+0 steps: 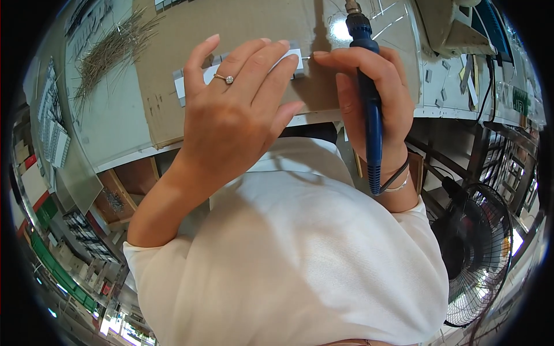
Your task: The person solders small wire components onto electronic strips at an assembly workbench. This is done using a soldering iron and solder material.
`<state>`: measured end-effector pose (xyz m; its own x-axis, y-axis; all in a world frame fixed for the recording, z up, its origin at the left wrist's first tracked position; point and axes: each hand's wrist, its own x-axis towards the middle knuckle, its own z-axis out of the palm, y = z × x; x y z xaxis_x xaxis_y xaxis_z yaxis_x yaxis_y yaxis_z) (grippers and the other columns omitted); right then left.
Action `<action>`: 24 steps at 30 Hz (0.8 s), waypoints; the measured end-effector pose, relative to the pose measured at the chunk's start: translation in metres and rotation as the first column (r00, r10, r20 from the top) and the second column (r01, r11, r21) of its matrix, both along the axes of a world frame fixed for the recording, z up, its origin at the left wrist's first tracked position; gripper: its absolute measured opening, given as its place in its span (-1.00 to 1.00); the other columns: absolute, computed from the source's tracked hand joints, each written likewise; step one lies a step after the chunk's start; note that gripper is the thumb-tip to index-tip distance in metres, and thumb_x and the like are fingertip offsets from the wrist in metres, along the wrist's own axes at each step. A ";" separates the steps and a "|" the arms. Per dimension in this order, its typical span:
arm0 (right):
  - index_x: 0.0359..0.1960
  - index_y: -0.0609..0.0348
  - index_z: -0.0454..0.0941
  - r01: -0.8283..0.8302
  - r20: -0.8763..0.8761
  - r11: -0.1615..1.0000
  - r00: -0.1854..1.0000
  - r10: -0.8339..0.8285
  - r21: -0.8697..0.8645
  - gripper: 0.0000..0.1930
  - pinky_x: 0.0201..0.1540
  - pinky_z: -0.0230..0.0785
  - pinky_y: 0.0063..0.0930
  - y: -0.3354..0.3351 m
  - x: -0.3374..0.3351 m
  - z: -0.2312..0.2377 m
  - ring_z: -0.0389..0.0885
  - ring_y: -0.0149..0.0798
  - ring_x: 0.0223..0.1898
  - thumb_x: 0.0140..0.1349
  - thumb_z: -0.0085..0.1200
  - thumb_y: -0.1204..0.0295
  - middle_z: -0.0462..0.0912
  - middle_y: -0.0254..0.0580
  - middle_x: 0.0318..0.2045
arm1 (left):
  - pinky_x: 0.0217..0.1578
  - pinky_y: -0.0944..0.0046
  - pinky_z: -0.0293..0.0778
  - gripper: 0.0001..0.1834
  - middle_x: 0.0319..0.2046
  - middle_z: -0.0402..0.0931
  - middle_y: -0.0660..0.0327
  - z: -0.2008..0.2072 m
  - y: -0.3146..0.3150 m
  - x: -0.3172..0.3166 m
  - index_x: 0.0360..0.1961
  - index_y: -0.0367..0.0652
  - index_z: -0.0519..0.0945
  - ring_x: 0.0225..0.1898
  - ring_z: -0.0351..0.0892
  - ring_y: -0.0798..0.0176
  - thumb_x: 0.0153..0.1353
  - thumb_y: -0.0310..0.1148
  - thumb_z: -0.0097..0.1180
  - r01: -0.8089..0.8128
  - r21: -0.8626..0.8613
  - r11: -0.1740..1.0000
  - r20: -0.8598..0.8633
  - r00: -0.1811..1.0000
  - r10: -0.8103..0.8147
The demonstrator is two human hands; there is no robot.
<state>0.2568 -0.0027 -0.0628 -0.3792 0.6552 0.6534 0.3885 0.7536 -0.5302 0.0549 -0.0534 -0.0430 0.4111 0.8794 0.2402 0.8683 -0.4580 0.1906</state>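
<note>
My left hand lies over a white and grey strip of small blocks, fingers stretched out and slightly apart. The hand hides the middle of the strip; its ends show on both sides. My right hand is closed around what looks like a soldering iron with a blue handle. Its brass-coloured end points away from me, and a cord leaves the near end. The right index fingertip is beside a thin metal pin at the strip's right end. Whether it touches the pin, I cannot tell.
Brown cardboard covers the middle of the worktable. A pile of thin metal wires lies left. At the back right stands a beige machine part, with small grey pieces nearby. A black fan stands low right.
</note>
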 end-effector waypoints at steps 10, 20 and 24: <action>-0.15 0.16 0.59 0.005 -0.020 1.000 1.000 -0.005 0.001 -0.65 -0.24 0.39 -0.41 0.000 -0.002 -0.003 0.51 -0.16 -0.35 0.00 0.14 0.76 0.65 -0.28 -0.38 | 0.28 -0.18 0.00 -0.52 0.08 0.52 0.28 -0.001 0.001 0.006 0.06 -0.04 0.61 0.15 0.46 0.22 0.16 -0.07 0.22 -0.022 0.077 0.997 -0.050 0.998 0.026; 0.07 0.40 0.54 0.063 0.133 0.986 0.990 -0.043 -0.151 -0.44 -0.25 0.37 -0.47 -0.019 0.030 0.048 0.56 -0.31 -0.35 0.37 0.04 0.05 0.68 -0.09 -0.35 | 0.24 -0.18 0.03 -0.51 0.06 0.49 0.31 -0.006 0.003 0.012 0.04 0.07 0.63 0.11 0.45 0.25 0.15 0.05 0.19 -0.007 0.131 0.991 -0.106 0.994 0.021; -0.02 0.48 0.54 -0.098 0.149 0.982 0.981 0.122 -0.162 -0.57 -0.46 0.23 -0.61 -0.017 0.061 0.068 0.45 -0.41 -0.54 0.33 0.05 0.25 0.56 -0.09 -0.45 | 0.26 -0.17 0.01 -0.50 0.06 0.48 0.32 -0.010 0.001 0.011 0.03 0.07 0.63 0.11 0.44 0.26 0.14 0.08 0.18 -0.026 0.137 0.990 -0.117 0.992 0.042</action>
<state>0.3182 -0.0194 0.0051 -0.5448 0.6912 0.4748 0.3959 0.7111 -0.5810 0.0658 -0.0524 -0.0534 0.4141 0.8561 0.3091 0.8967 -0.4420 0.0230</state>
